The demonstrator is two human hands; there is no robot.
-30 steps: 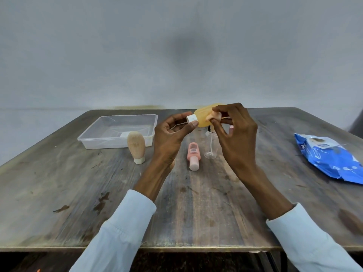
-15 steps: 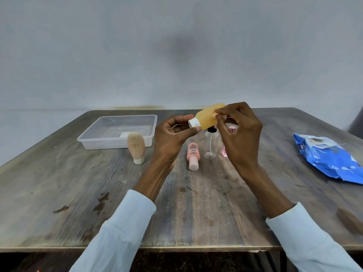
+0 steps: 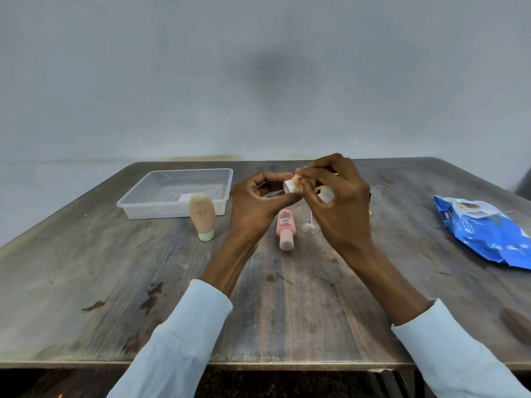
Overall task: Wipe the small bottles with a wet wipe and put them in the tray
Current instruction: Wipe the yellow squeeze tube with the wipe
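both hands up over mid-table: left hand [image 3: 258, 208] pinches the white cap of the yellow bottle [image 3: 291, 185], right hand [image 3: 336, 202] curls round its body, hiding it. looks like wiping, though no wipe shows. next, the clear tray [image 3: 143, 209], far left, needs a steady carry.

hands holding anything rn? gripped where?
Yellow bottle, mostly hidden: left hand pinches its white cap end, right hand wraps the body.

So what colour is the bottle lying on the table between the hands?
Pink bottle, pale pink cap; head view.
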